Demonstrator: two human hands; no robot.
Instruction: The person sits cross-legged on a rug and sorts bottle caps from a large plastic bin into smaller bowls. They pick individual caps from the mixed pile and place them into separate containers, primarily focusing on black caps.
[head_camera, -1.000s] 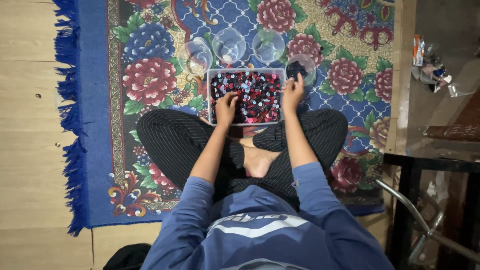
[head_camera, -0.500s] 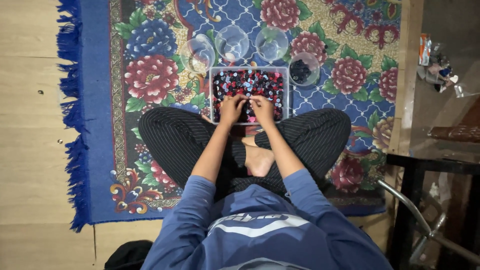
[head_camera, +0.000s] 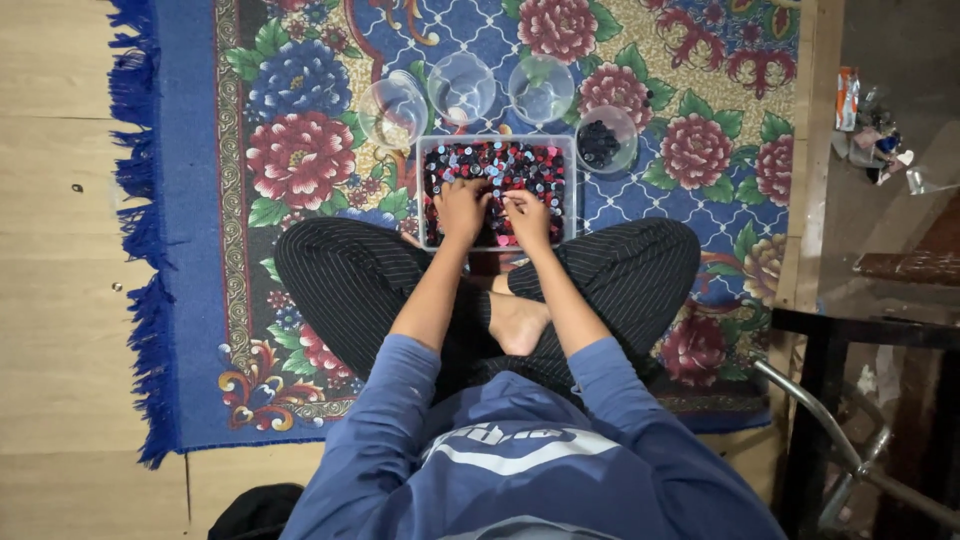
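- The person sits cross-legged on a floral rug (head_camera: 300, 160), both forearms reaching forward over the knees.
- The left hand (head_camera: 462, 208) rests palm down in the tray (head_camera: 428, 190), fingers spread and loosely curled over the pieces; I cannot tell whether it holds any.
- The right hand (head_camera: 526, 215) lies just beside it, fingertips drawn together as if pinching one small piece, though the piece itself is too small to see.
- The tray, a clear shallow box, sits on the rug just ahead of the shins, filled with small round pieces (head_camera: 530, 165) in red, black, blue and pink.
- These look light, hard and smooth, likely to slide and scatter; a fingertip pinch at the rim of a single piece seems best.
- Beyond the tray stand four clear bowls: three (head_camera: 462, 85) look empty, and the right one (head_camera: 605, 140) holds dark pieces.
- The bowls look thin and light, easy to tip.
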